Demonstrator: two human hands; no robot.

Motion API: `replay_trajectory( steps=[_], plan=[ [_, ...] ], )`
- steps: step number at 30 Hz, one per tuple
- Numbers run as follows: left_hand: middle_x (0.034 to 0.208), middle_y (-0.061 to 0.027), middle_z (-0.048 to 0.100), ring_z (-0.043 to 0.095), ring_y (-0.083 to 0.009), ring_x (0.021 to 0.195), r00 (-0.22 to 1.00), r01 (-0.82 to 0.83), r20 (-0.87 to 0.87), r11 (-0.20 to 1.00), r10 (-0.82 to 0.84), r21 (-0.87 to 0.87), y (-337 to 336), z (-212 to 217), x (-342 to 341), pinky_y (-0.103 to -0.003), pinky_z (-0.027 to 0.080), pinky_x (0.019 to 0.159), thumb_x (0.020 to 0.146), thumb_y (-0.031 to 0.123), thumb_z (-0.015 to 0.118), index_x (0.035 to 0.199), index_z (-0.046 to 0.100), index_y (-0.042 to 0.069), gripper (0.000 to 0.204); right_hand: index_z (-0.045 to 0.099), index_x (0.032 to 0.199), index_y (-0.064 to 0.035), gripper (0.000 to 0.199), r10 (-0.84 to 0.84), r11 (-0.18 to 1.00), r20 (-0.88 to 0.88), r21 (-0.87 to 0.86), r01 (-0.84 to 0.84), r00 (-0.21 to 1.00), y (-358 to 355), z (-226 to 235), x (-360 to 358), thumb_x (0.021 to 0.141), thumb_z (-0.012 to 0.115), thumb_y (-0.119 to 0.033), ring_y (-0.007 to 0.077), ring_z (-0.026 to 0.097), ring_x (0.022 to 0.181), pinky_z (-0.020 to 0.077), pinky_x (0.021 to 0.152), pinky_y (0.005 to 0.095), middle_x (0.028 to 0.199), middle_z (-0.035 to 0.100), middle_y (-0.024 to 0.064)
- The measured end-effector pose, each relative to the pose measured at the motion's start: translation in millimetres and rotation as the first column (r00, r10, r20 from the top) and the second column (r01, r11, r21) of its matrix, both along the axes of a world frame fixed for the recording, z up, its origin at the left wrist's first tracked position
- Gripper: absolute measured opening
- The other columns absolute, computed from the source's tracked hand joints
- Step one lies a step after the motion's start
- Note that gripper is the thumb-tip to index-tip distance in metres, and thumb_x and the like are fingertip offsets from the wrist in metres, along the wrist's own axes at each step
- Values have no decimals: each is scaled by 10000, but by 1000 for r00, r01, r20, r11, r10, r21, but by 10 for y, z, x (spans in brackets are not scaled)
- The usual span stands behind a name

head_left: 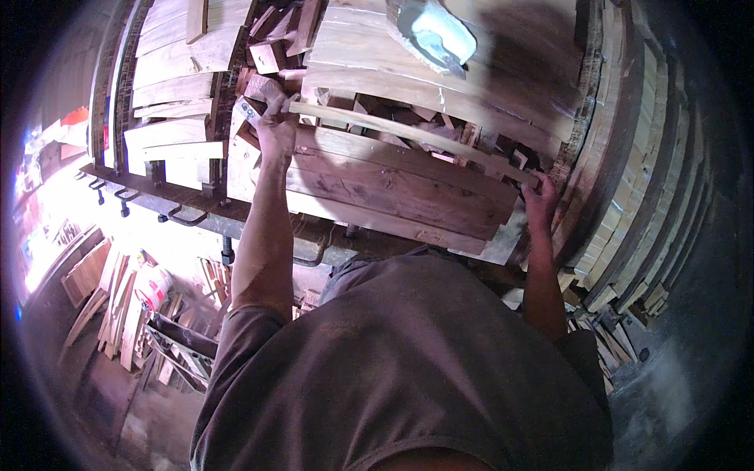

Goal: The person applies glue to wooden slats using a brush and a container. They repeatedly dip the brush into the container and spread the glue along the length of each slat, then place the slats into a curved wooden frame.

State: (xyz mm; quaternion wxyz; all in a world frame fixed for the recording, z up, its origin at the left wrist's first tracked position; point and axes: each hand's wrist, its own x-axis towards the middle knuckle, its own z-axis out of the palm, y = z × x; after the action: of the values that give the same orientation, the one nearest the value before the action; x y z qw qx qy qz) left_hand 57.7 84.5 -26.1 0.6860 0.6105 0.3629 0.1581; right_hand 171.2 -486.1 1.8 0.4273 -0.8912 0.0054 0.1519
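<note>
A long, thin wooden strip (408, 128) spans the gap between wide boards, slanting down to the right. My left hand (276, 137) is closed at its left end, beside a small wood block (262, 86) and a pale piece with dark round marks (248, 111). My right hand (540, 198) pinches its right end between thumb and fingers. Nearer to me lie joined brown boards (393, 182); beyond the strip is a wider panel of pale boards (369, 59). Wood offcuts (424, 114) show in the gap under the strip.
A cut-open container with whitish contents (436, 38) rests on the far boards. Another panel (181, 86) lies left, and curved stacks of boards (628, 157) stand right. A metal rail with clamp handles (188, 213) runs along the near edge. Loose strips (118, 314) lie lower left.
</note>
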Motion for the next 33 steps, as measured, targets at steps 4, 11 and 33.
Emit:
replay_trajectory(
  steps=[4, 11, 33],
  plan=[
    [1220, -141, 617, 608, -186, 1057, 994, 88, -72, 989, -80, 117, -14, 60, -46, -290, 494, 931, 847, -124, 596, 1320, 460, -107, 492, 629, 1062, -38, 279, 142, 962, 142, -253, -102, 980, 369, 398, -19, 786, 607, -3, 295, 633, 982, 478, 864, 400, 1012, 665, 124],
    [1307, -167, 577, 565, -214, 1193, 993, 109, -45, 992, -107, 58, -17, 153, -104, -285, 446, 998, 848, -112, 516, 1394, 386, -73, 562, 623, 1159, -59, 428, 272, 937, 89, -252, -242, 958, 412, 570, 251, 768, 545, 95, 252, 645, 981, 506, 835, 349, 1088, 674, 112],
    [1101, -168, 667, 639, -299, 1028, 849, 351, -525, 808, -62, 473, -1069, 1452, -1801, -365, 499, 886, 845, -7, 582, 1229, 597, 17, 385, 649, 966, -79, 142, 585, 780, 446, -538, -320, 677, 2776, 1065, 1345, 891, 531, -109, 398, 623, 876, 498, 732, 497, 905, 643, 210]
  ],
)
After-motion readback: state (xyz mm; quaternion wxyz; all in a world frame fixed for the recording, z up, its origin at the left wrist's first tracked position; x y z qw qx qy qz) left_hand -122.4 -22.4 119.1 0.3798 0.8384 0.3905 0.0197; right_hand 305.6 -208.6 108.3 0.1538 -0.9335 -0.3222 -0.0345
